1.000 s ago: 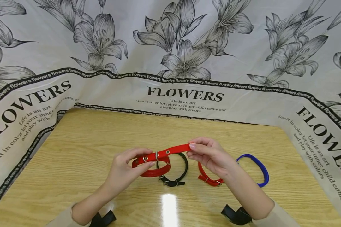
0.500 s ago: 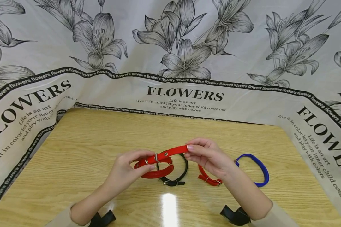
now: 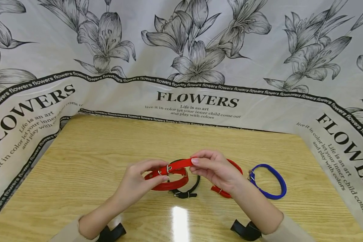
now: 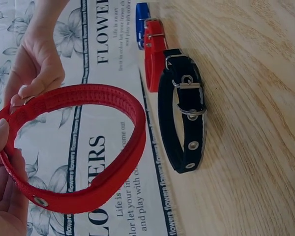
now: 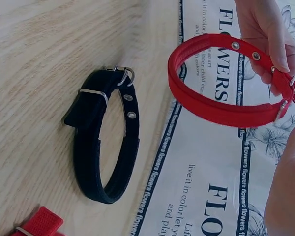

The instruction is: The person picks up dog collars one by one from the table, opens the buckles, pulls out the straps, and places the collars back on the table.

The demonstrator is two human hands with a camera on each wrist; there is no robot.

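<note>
A red collar (image 3: 172, 185) with metal eyelets is held up between both hands, its band forming a loop. My left hand (image 3: 137, 176) pinches the strap between thumb and fingers, close to a metal keeper loop (image 3: 168, 168). At the strap's tail, my right hand (image 3: 214, 169) pinches the tip. The left wrist view shows the round band of the red collar (image 4: 139, 128), the far hand (image 4: 42, 61) at its upper left. In the right wrist view the buckle of the red collar (image 5: 221, 114) sits near the fingers, partly covered by them.
Behind the held collar a buckled black collar (image 3: 198, 183) lies on the wooden table (image 3: 109, 144). Right of it are a second red collar (image 3: 236, 164), partly under my right forearm, and a blue collar (image 3: 281, 183). A flower-printed cloth (image 3: 124, 97) borders the table.
My right hand has moved left and slightly down with the strap tip, closer to the left hand. Less strap shows between the keeper and the right fingers. The left hand has shifted slightly right.
</note>
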